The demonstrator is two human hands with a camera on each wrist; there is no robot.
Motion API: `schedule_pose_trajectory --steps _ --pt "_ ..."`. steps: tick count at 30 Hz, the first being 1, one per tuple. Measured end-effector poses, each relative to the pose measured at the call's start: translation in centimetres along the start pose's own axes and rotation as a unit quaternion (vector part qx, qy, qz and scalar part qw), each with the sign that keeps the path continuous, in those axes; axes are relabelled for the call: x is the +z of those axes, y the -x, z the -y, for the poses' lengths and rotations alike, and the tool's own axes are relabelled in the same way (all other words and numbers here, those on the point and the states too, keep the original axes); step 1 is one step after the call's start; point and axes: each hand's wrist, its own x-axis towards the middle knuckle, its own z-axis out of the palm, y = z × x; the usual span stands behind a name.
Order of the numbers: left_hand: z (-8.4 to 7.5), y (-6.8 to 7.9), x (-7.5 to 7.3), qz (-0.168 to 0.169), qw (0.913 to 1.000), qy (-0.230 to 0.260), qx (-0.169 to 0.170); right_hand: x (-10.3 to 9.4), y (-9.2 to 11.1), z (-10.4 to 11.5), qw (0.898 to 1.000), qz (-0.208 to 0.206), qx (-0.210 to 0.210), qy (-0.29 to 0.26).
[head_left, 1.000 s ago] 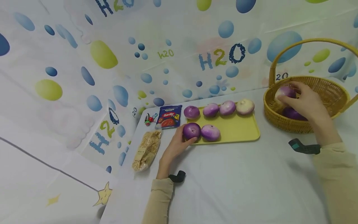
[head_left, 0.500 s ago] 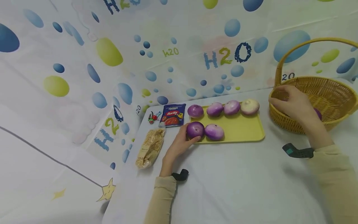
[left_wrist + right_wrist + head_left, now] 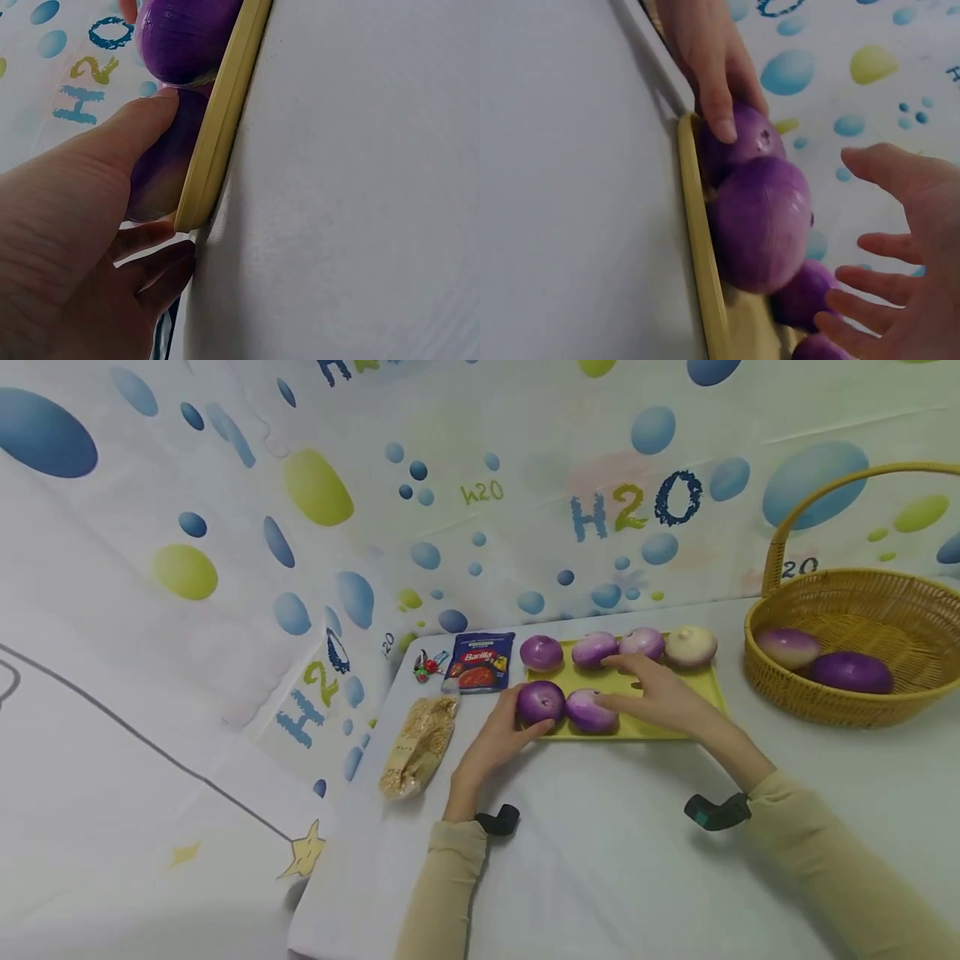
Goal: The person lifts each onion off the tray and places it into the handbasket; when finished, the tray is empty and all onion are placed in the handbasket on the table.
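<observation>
My left hand (image 3: 495, 742) holds a purple onion (image 3: 541, 702) at the front left corner of the yellow tray (image 3: 660, 731). Its thumb lies on the onion's near side, as the left wrist view also shows. Beside that onion sits a paler purple onion (image 3: 591, 713). Over the tray, my right hand (image 3: 663, 697) spreads its thumb and fingers near this second onion, holding nothing; in the right wrist view a gap parts them. Along the tray's back lie more purple onions (image 3: 542, 653) and a whitish onion (image 3: 691, 647).
At the right stands a wicker basket (image 3: 847, 714) with a tall handle, holding a pale purple onion (image 3: 788, 647) and a dark one (image 3: 852, 672). Left of the tray are a blue Barilla pouch (image 3: 480, 662), a bag of grain-like pieces (image 3: 420, 745) and small red-green trinkets (image 3: 427, 667).
The right hand let go of an onion inside the basket and swung left over the tray. My left hand stays on its onion. The head view has shifted slightly.
</observation>
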Motion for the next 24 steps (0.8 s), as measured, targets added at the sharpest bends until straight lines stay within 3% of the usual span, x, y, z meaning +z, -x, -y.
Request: schedule_pose_trajectory --steps 6,11,19,24 --pt "0.0 -0.3 0.0 0.0 0.9999 -0.012 0.011 2.2 -1.2 0.4 0.999 0.052 -0.001 -0.01" --pt "0.0 -0.2 0.0 -0.001 0.9999 -0.015 0.007 3.2 -1.8 0.3 0.999 0.046 -0.008 0.013" --pt "-0.4 -0.3 0.0 0.001 0.9999 -0.012 0.008 2.7 -1.6 0.0 0.999 0.032 -0.005 0.007" --pt "-0.6 -0.1 -0.1 0.005 1.0 -0.003 -0.005 1.0 -1.6 -0.2 1.0 0.007 0.022 0.011"
